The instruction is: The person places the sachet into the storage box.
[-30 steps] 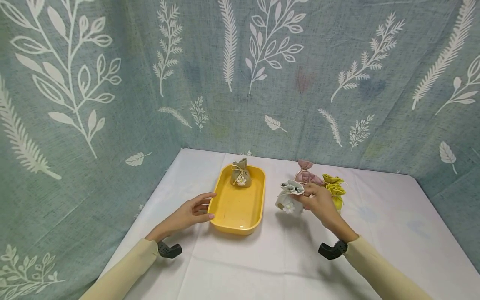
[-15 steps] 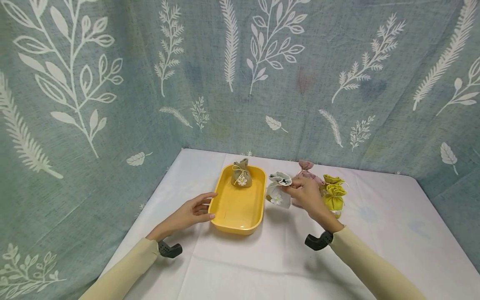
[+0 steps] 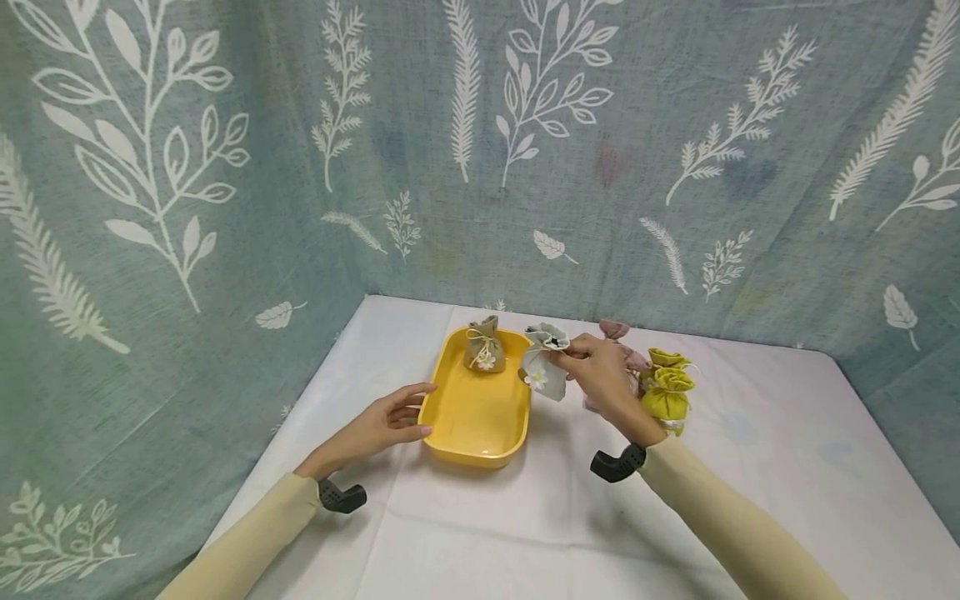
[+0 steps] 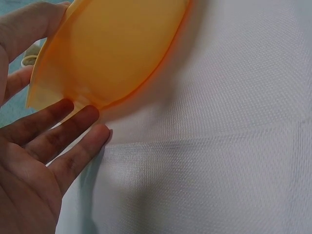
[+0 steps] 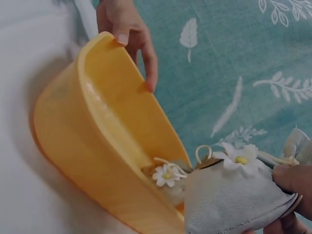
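A yellow plastic tray [image 3: 472, 421] stands on the table, and my left hand [image 3: 386, 423] rests against its left side. The fingers of that hand are loosely spread, touching the wall and rim, as the left wrist view also shows. Inside the tray's far end sits a brown drawstring pouch [image 3: 484, 354] with a small white flower. My right hand [image 3: 603, 375] pinches a light grey drawstring pouch [image 3: 543, 375] near its neck, holding it over the tray's right rim. In the right wrist view the grey pouch [image 5: 234, 197] bears a white flower with a yellow centre.
Pink pouches [image 3: 617, 330] and yellow-green pouches [image 3: 666, 396] stand to the right, some partly hidden behind my right hand. A white cloth [image 3: 480, 533] covers the table. A blue-green leaf-patterned curtain [image 3: 450, 225] hangs behind and at the sides.
My right hand has carried the grey pouch leftward and a little away from me, from beside the other pouches to the tray's right rim. The left hand and tray have stayed put.
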### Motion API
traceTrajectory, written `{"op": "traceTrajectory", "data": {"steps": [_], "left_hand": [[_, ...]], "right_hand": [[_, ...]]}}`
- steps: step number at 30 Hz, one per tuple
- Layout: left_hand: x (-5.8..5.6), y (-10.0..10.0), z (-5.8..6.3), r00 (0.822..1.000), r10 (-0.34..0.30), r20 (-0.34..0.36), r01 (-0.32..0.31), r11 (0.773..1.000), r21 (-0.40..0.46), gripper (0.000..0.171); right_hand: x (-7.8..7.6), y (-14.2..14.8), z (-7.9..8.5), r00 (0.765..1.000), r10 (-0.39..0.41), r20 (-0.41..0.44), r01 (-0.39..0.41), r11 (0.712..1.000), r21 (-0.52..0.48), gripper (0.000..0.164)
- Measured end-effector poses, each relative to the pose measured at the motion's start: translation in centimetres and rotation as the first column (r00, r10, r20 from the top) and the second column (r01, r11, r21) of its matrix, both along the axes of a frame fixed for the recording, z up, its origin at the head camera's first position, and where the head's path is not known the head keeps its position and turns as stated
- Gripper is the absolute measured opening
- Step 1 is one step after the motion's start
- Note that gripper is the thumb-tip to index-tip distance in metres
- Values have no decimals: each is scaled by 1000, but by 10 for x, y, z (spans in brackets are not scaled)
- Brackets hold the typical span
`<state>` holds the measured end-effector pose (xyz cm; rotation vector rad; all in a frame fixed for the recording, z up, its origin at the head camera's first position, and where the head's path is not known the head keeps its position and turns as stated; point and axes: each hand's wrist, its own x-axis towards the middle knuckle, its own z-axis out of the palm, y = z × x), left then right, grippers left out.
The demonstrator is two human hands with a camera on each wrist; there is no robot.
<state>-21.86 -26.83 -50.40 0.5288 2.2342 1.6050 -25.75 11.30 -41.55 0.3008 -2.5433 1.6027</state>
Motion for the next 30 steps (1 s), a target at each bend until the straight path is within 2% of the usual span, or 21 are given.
{"op": "traceTrajectory", "data": {"steps": [8,17,26,30], "left_hand": [[2,2,1,1000,20,5,-20,999,-27,80],[3,3,2,1000,24,13,-23,999,-26,80],[5,2,4,1000,18,11,-18,1000,-21,79],[4,2,5,1000,18,6,-17,1000,-24,80]], "right_hand": [[-16,-18,-5,997,-2,78,13,988,-152,31],[-31,-37,-13,987,-47,153,82,970,-231,35],[-39,-46,-25,984,-89,153,120,970,-212,23],[-40,-52,-29,983,-68,170,93,986,-139,23]]}}
